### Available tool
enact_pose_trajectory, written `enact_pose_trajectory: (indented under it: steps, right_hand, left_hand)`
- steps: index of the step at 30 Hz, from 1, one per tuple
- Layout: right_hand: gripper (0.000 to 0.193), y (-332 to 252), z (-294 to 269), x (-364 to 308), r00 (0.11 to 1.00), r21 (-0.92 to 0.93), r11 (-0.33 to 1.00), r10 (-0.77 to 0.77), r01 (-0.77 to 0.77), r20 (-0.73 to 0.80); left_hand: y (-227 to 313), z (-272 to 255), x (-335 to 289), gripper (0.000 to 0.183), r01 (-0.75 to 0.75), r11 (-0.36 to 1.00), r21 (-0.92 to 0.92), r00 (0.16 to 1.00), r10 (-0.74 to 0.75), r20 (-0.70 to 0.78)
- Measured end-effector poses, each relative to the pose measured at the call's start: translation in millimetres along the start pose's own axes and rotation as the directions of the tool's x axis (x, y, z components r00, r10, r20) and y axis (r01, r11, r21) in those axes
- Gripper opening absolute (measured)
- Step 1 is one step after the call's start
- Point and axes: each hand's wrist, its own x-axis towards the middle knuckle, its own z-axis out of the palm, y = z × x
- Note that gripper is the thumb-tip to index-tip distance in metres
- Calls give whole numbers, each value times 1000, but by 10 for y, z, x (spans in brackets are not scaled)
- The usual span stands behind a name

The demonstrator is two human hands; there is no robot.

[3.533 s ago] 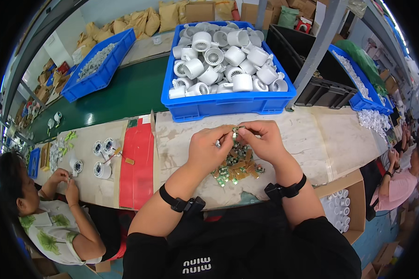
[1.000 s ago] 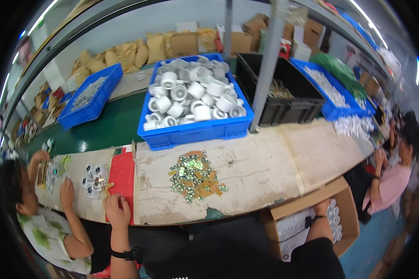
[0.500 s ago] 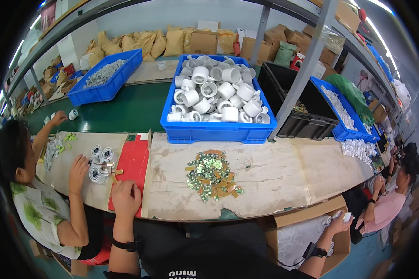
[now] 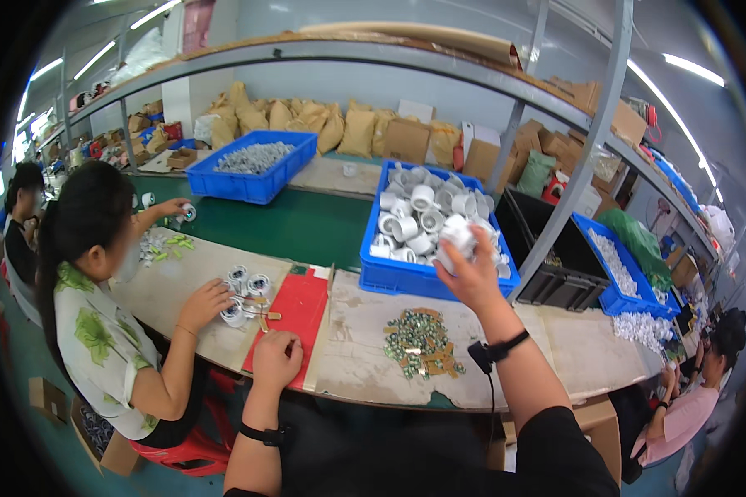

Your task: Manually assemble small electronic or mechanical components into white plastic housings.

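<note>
My right hand (image 4: pixel 476 277) is raised at the near edge of a blue bin (image 4: pixel 389 277), closed around a white plastic cup-shaped housing (image 4: pixel 456 238). Hand and housing are slightly blurred. Heaped in that bin are several similar white housings (image 4: pixel 423 197), some showing vented ends. My left hand (image 4: pixel 276 360) rests with curled fingers at the near end of a red sheet (image 4: pixel 294 311); nothing shows in them. Between my arms, a pile of small green circuit boards and brown strips (image 4: pixel 423 344) lies on the cardboard-covered table (image 4: pixel 352 331).
A co-worker's hand (image 4: pixel 205 305) touches round white parts (image 4: pixel 236 308) on my left. A black crate (image 4: pixel 555 269) and a blue tray (image 4: pixel 617 286) stand at the right, behind a metal post (image 4: pixel 574 178). An open cardboard box (image 4: pixel 601 431) is below the table edge.
My right hand has moved from the cardboard box at lower right up to the blue bin, holding a white housing. My left hand stays on the red sheet. The view has shifted left.
</note>
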Motion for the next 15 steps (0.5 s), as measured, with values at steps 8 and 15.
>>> enact_pose_trajectory:
  steps: [8,15]
  right_hand:
    - [26,123,449,-7,879,62,998,-59,33,473]
    - [29,-448,-649,-556,939,123,954,236,-273,249]
  left_hand:
    - [11,-57,-73,6,20,999,-35,999,-21,-24]
    - [-66,75,-12,4,-69,998,-12,998,69,-2]
